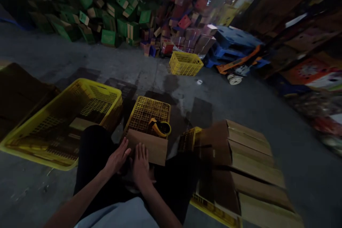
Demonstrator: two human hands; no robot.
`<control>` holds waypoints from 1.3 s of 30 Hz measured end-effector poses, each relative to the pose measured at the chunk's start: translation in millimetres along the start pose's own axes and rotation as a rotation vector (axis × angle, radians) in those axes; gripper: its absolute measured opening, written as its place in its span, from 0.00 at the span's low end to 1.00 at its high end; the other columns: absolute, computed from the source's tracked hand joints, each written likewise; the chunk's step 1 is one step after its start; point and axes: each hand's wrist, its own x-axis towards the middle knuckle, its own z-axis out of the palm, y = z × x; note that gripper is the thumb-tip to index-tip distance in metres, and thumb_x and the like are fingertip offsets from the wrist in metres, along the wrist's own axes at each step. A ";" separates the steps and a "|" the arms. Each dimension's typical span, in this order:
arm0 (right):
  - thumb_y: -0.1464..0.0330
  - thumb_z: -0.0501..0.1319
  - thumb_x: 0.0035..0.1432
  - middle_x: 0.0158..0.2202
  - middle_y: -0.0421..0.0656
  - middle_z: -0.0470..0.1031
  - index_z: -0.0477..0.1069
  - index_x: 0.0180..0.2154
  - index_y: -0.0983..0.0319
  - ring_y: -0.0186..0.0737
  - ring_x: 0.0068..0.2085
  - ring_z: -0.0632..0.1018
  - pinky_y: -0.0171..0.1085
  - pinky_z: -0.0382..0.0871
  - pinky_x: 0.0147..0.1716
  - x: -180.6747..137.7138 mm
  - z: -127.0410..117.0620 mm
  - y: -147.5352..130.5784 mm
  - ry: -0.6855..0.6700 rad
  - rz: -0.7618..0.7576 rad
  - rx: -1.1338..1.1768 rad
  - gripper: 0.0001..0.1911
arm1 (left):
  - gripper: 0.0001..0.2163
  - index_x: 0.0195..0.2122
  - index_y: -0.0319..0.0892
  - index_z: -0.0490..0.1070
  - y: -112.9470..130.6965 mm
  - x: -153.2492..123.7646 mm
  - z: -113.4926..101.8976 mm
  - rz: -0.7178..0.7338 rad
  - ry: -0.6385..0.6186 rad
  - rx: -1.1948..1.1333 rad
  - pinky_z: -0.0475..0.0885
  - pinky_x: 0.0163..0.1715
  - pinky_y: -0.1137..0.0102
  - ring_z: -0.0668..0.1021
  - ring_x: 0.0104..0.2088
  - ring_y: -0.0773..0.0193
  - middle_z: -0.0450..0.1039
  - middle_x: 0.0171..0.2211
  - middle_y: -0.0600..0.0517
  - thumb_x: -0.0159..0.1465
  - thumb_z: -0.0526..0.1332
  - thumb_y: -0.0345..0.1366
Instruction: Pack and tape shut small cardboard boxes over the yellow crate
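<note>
A brown cardboard piece (153, 146), perhaps a small box, lies between my knees against the near end of a yellow crate (151, 103) that looks turned bottom up. My right hand (141, 164) rests on its near side with the fingers stretched out flat. At its left edge is my left hand (119, 157), fingers extended and seemingly touching the cardboard. Neither hand is wrapped around anything. Just beyond the cardboard, a tape dispenser (160, 127) with a yellow roll sits on the crate. What lies beneath my palms is dark and partly hidden.
On my left stands a large yellow crate (107, 87) with some cardboard inside. Folded cardboard boxes (253, 160) fill another crate on my right. Farther off are a yellow basket (186, 65), blue pallets (236, 37), an orange pallet jack (240, 60) and heaped green cartons (109, 37).
</note>
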 end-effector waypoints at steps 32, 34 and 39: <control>0.74 0.49 0.67 0.73 0.55 0.50 0.53 0.70 0.70 0.51 0.74 0.48 0.54 0.54 0.70 -40.7 -15.6 106.8 0.115 0.086 -0.167 0.32 | 0.25 0.70 0.47 0.59 115.5 43.3 50.3 0.485 -0.052 0.232 0.54 0.69 0.50 0.59 0.71 0.52 0.54 0.71 0.48 0.71 0.53 0.36; 0.75 0.48 0.66 0.73 0.54 0.50 0.52 0.71 0.69 0.52 0.74 0.49 0.56 0.55 0.69 -40.7 -9.6 107.1 0.127 0.096 -0.158 0.33 | 0.25 0.71 0.47 0.58 116.8 44.6 50.8 0.496 -0.047 0.212 0.54 0.69 0.51 0.59 0.71 0.53 0.55 0.71 0.49 0.72 0.53 0.37; 0.70 0.43 0.72 0.73 0.57 0.48 0.44 0.72 0.72 0.52 0.74 0.49 0.53 0.59 0.67 -35.1 -2.3 102.0 0.198 0.266 -0.101 0.31 | 0.27 0.72 0.43 0.53 100.9 37.7 46.0 0.481 -0.046 0.189 0.58 0.67 0.56 0.60 0.70 0.54 0.55 0.71 0.47 0.73 0.52 0.41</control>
